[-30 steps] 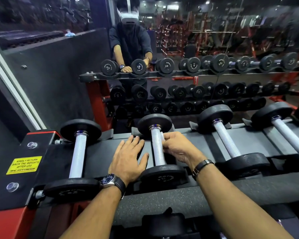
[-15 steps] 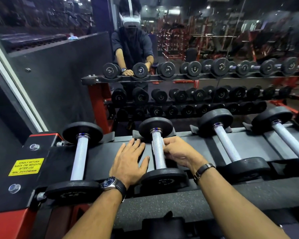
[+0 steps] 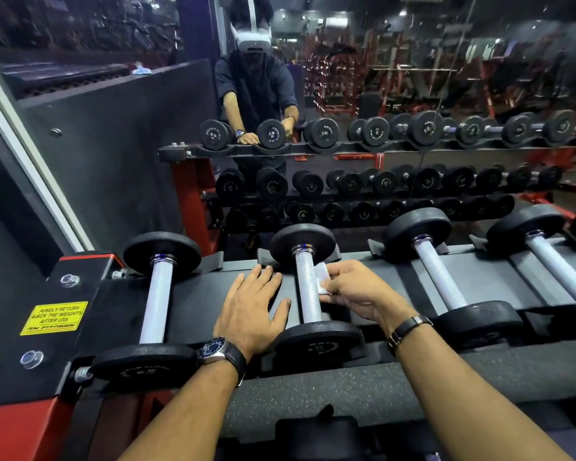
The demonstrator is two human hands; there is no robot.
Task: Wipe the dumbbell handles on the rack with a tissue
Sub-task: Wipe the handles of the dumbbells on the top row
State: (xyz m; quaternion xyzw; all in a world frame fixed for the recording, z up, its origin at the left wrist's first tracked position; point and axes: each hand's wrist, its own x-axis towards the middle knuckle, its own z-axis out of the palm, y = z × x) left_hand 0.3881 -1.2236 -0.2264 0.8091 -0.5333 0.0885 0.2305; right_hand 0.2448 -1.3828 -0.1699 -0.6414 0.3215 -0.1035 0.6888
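At centre frame the tissue (image 3: 322, 278) is pinched in the right hand (image 3: 356, 294) fingers against the right flank of the second dumbbell's handle (image 3: 308, 289), whose long axis runs up-frame, while the left hand (image 3: 251, 311) is laid flat, fingers spread, on the rack (image 3: 193, 304).

Right hand (image 3: 356, 291) drawn back off the handle (image 3: 308, 287) of the second dumbbell from the left, having been wrapped over its far part a second ago, and now just to the right of the bar with fingers (image 3: 341, 272) pinching a small white tissue (image 3: 323, 279) that was hidden under the hand before. Tissue now showing as a folded strip against the right side of the handle, about midway along it. Left hand (image 3: 251, 311) shifted only slightly, fingertips a little farther along the rack.
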